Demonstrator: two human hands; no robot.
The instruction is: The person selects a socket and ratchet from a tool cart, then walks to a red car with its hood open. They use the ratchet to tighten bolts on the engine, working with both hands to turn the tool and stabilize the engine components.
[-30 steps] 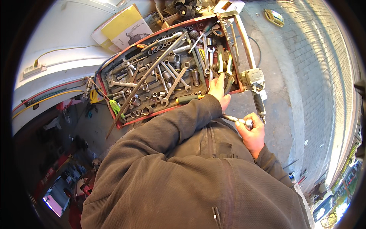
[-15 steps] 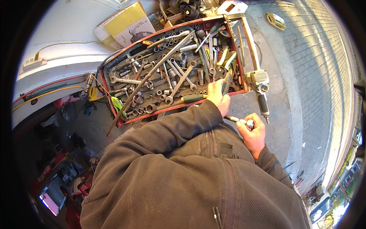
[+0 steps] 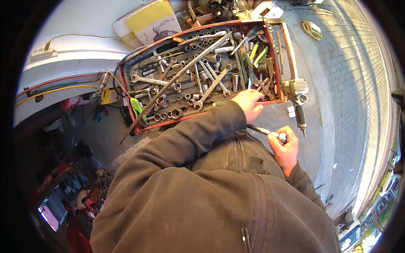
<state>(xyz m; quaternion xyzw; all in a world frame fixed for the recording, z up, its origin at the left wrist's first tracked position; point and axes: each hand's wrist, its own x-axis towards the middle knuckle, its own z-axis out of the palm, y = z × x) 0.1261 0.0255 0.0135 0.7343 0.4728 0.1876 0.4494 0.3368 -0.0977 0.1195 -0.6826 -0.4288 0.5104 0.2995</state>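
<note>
My right hand (image 3: 286,152) is closed around the chrome head end of a ratchet (image 3: 262,130), whose handle points left in front of my jacket. My left hand (image 3: 249,103) reaches over the near right edge of a red tool tray (image 3: 201,113), its fingers stretched out and partly blurred, with nothing plainly held. By its fingertips lie dark pliers (image 3: 265,87) and other hand tools. Yellow-green-handled pliers (image 3: 260,56) rest farther back. Combination wrenches (image 3: 213,87) and several sockets (image 3: 175,113) fill the middle of the tray.
A long metal bar (image 3: 181,71) lies slantwise across the tray and sticks out past its near left edge. An air impact tool (image 3: 296,90) hangs at the tray's right side. Cardboard boxes (image 3: 154,23) stand behind. Hoses (image 3: 63,80) run along the left wall.
My left hand has drawn back slightly toward the tray's near edge, and its fingers have straightened. The tray has shifted right in view. My right hand keeps its hold on the ratchet.
</note>
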